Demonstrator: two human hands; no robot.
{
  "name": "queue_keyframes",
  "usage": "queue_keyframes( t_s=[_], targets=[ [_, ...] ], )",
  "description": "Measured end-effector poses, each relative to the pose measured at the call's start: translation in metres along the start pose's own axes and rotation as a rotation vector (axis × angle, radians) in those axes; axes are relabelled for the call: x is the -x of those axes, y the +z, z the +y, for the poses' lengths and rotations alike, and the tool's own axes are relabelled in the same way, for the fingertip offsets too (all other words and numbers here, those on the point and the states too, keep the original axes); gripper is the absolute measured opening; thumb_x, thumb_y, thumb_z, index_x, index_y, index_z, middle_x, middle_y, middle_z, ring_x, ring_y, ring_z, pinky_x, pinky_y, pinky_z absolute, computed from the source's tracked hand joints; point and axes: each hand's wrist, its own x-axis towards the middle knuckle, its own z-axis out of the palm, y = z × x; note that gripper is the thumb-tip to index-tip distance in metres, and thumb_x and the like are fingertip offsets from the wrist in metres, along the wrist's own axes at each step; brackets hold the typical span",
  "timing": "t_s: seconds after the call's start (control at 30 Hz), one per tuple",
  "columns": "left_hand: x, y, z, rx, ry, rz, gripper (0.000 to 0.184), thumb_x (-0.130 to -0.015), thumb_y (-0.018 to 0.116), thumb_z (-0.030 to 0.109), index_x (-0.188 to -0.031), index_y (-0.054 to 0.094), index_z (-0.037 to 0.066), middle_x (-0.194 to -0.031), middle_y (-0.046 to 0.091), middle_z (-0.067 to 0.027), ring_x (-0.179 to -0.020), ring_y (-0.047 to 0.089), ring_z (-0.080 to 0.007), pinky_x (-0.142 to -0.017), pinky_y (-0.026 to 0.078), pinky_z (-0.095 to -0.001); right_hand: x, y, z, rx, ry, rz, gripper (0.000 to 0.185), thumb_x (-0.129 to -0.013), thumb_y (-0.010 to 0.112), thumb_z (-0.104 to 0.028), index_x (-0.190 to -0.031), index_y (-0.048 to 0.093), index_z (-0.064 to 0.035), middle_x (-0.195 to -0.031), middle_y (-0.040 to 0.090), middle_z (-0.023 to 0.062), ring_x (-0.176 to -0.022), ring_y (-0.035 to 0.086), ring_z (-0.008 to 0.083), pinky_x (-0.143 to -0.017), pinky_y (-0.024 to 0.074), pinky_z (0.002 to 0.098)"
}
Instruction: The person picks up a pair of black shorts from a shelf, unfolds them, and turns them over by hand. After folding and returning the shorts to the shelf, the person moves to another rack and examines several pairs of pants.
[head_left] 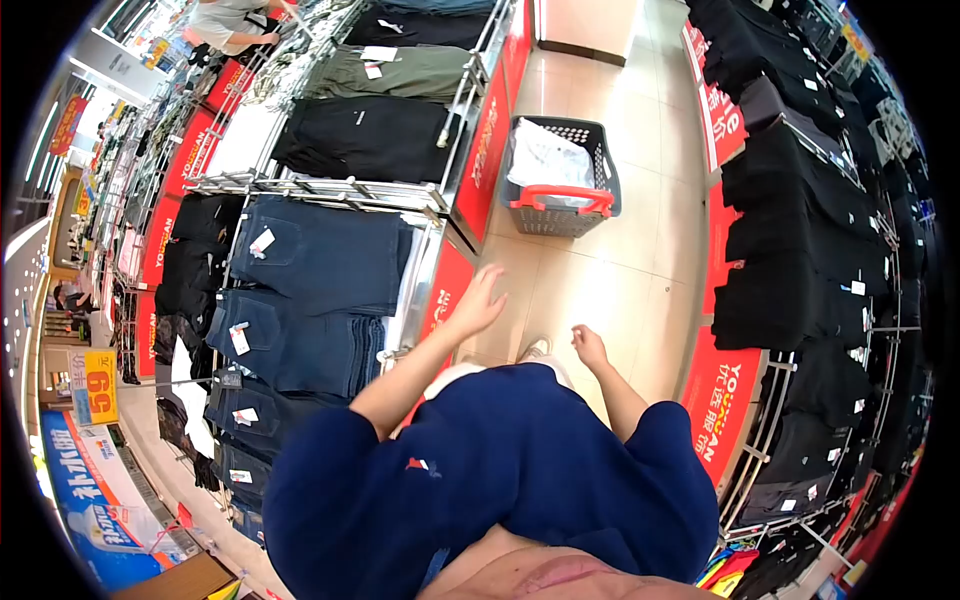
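My left hand [481, 302] hangs in the air with its fingers apart, holding nothing. It is nearest to the red front panel [445, 292] of the left clothes rack. Lower and to the right, my right hand [589, 346] is over the aisle floor, fingers loosely bent, with nothing visible in it. A grey shopping basket [560, 221] with a red handle [565, 194] stands on the floor ahead, apart from both hands. Inside it lies a white item [548, 157] that looks wrapped in clear plastic. Folded dark blue jeans [320, 262] with tags lie on the rack to my left.
Black folded trousers [770, 235] fill the rack along the right side. Black trousers [365, 138] and green trousers [400, 75] lie farther up the left rack. A pale box-shaped stand [588, 28] is beyond the basket. Another person [225, 25] is at the upper left.
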Motion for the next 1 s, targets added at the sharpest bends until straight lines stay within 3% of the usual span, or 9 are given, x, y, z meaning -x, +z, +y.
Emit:
queue_keyframes(
  t_s=[0.07,0.1,0.23,0.43,0.53,0.63,0.8,0.9,1.0],
  targets=[
    [-0.015,-0.027,0.002,-0.153,0.041,-0.029,0.065,-0.084,0.073,0.014,-0.143,0.045,0.010,-0.153,0.037,-0.0240,-0.146,0.033,-0.0421,-0.122,0.028,-0.0456,0.006,0.026,-0.052,-0.076,-0.046,0.045,0.024,-0.103,0.054,-0.017,-0.124,0.061,-0.0077,-0.090,0.073,0.0134,-0.081,0.071,0.0222,-0.077,0.0561,0.0367],
    [-0.116,0.050,0.042,-0.070,0.107,0.025,0.065,-0.084,0.073,0.014,-0.143,0.045,0.010,-0.153,0.037,-0.0240,-0.146,0.033,-0.0421,-0.122,0.028,-0.0456,-0.031,-0.090,-0.003,0.027,-0.048,0.103,0.024,-0.103,0.054,-0.017,-0.124,0.061,-0.0077,-0.090,0.073,0.0134,-0.081,0.071,0.0222,-0.077,0.0561,0.0367],
    [-0.183,0.036,0.040,-0.397,0.151,0.039,0.072,-0.084,0.075,0.019,-0.147,0.041,0.010,-0.156,0.033,-0.0231,-0.148,0.028,-0.0416,-0.121,0.026,-0.0540,-0.052,-0.078,-0.068,-0.110,-0.141,0.159,0.032,-0.099,0.058,-0.013,-0.130,0.058,-0.0071,-0.103,0.070,0.0149,-0.094,0.068,0.0260,-0.080,0.0554,0.0371],
    [-0.275,0.071,0.003,-0.589,0.059,0.015,0.076,-0.083,0.077,0.028,-0.148,0.039,0.013,-0.157,0.031,-0.0193,-0.148,0.026,-0.0399,-0.119,0.022,-0.0613,-0.097,-0.156,-0.135,0.098,-0.344,0.384,0.052,-0.090,0.066,-0.005,-0.139,0.050,-0.0055,-0.140,0.052,0.0196,-0.128,0.051,0.0366,-0.107,0.0440,0.0447],
    [-0.288,0.094,-0.016,-0.568,0.097,0.239,0.066,-0.080,0.075,0.021,-0.139,0.046,0.013,-0.148,0.039,-0.0144,-0.139,0.034,-0.0355,-0.112,0.027,-0.0653,-0.137,-0.186,-0.155,0.222,-0.260,0.397,0.068,-0.088,0.071,-0.006,-0.148,0.040,-0.0070,-0.154,0.035,0.0206,-0.141,0.037,0.0411,-0.117,0.0348,0.0470],
    [-0.301,0.090,-0.031,-0.581,0.183,0.247,0.067,-0.079,0.074,0.019,-0.139,0.046,0.012,-0.149,0.039,-0.0137,-0.140,0.033,-0.0352,-0.111,0.028,-0.0637,-0.187,-0.197,-0.158,0.425,-0.343,0.430,0.074,-0.086,0.074,-0.009,-0.150,0.038,-0.0085,-0.158,0.031,0.0217,-0.144,0.034,0.0415,-0.118,0.0335,0.0460],
    [-0.348,0.075,-0.030,-0.519,0.071,0.175,0.065,-0.079,0.062,0.013,-0.142,0.048,0.011,-0.150,0.040,-0.0149,-0.141,0.033,-0.0337,-0.115,0.022,-0.0635,-0.255,-0.217,-0.192,0.664,-0.171,0.323,0.080,-0.086,0.077,-0.024,-0.151,0.034,-0.0044,-0.159,0.032,0.0217,-0.149,0.028,0.0392,-0.117,0.0239,0.0655],
    [-0.383,0.063,-0.036,-0.470,0.103,0.215,0.067,-0.078,0.064,0.013,-0.142,0.048,0.010,-0.150,0.040,-0.0155,-0.142,0.033,-0.0339,-0.115,0.020,-0.0642,-0.301,-0.232,-0.198,0.686,-0.256,0.282,0.075,-0.087,0.075,-0.025,-0.148,0.037,-0.0007,-0.159,0.034,0.0211,-0.151,0.025,0.0381,-0.120,0.0205,0.0617],
    [-0.421,0.055,-0.043,-0.411,0.078,0.204,0.066,-0.077,0.064,0.012,-0.142,0.050,0.009,-0.152,0.039,-0.0159,-0.144,0.031,-0.0349,-0.116,0.019,-0.0653,-0.351,-0.252,-0.205,0.668,-0.313,0.279,0.070,-0.086,0.076,-0.024,-0.143,0.042,0.0001,-0.151,0.042,0.0228,-0.145,0.036,0.0387,-0.116,0.0296,0.0576]
  ],
)
